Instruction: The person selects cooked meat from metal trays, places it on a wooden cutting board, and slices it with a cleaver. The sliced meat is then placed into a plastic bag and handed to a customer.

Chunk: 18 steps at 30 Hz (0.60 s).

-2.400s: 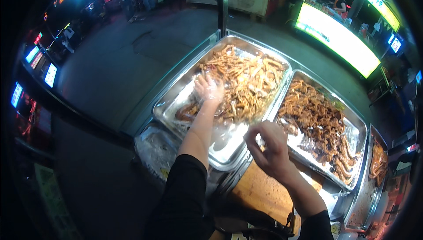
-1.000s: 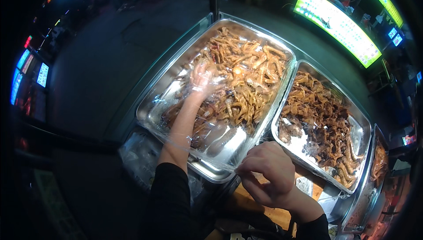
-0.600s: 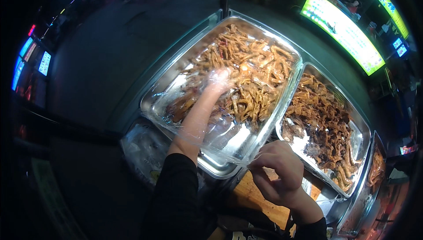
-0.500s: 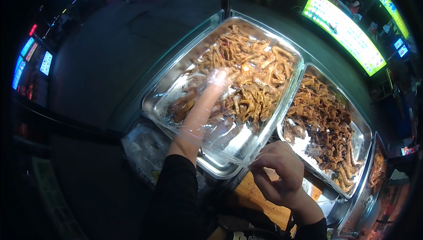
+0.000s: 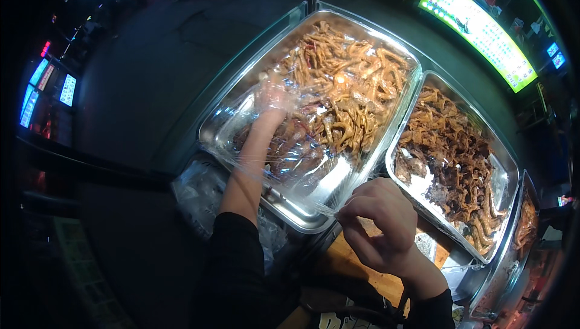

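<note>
A steel tray holds brown cooked poultry feet, with darker pieces nearer to me. Clear plastic film spreads over the tray's near part. My left hand reaches over the tray's left side beneath or inside the film; glare and wrinkles hide its fingers. No piece of food can be made out in it. At the tray's near right corner, my right hand is closed in a pinch on the film's edge, drawing it into a taut gathered point.
To the right stands a second steel tray of dark brown cooked meat, and beyond it a third tray. Glass panels border the far side. A crumpled plastic bag lies left of the first tray; a wooden board is below my right hand.
My left hand has shifted left, away from the middle of the poultry feet, and the film around it has moved too. My right hand keeps its pinch. The view has shifted slightly.
</note>
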Each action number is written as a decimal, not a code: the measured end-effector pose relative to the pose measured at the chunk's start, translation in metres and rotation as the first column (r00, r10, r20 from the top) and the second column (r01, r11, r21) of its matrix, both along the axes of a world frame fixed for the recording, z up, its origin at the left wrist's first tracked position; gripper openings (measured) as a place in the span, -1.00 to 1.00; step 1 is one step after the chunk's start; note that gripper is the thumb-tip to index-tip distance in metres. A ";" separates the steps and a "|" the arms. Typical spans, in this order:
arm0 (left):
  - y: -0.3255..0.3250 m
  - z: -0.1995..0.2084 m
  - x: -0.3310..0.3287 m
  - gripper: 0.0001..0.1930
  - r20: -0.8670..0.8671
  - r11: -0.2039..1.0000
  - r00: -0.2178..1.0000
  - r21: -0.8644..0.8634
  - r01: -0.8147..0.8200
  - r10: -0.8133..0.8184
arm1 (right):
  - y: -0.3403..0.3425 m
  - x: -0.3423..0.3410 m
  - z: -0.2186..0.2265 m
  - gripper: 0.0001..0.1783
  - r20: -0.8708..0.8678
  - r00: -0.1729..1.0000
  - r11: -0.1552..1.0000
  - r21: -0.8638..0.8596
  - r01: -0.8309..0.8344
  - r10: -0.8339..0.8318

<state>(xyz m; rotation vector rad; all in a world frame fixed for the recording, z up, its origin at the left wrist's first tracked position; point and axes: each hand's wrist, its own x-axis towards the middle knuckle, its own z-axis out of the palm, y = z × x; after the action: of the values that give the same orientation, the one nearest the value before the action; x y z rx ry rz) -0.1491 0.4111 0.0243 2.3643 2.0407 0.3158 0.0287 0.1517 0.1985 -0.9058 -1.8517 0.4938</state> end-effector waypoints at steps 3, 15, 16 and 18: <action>0.013 0.010 -0.013 -0.57 0.101 0.964 0.992 -0.263 -0.045 0.074 | -0.001 0.000 -0.001 -0.72 -0.005 1.000 1.000 0.001 0.004 -0.004; 0.057 -0.063 -0.006 -0.65 0.368 0.990 0.927 -0.135 -0.028 0.076 | -0.002 0.000 0.000 -0.73 0.020 1.000 1.000 -0.017 0.002 -0.002; 0.047 -0.059 -0.008 -0.64 0.410 0.997 0.911 -0.078 -0.010 0.042 | -0.001 0.000 0.000 -0.73 0.025 1.000 1.000 -0.011 0.004 -0.003; 0.031 -0.047 -0.007 -0.60 0.423 0.999 0.906 -0.045 0.028 -0.007 | -0.002 0.001 0.001 -0.74 0.028 1.000 1.000 -0.004 0.006 -0.006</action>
<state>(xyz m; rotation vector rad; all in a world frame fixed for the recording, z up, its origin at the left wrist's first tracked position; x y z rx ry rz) -0.1562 0.4424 -0.0226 2.0529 1.7981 0.6995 0.0296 0.1498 0.1993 -0.9253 -1.8731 0.4834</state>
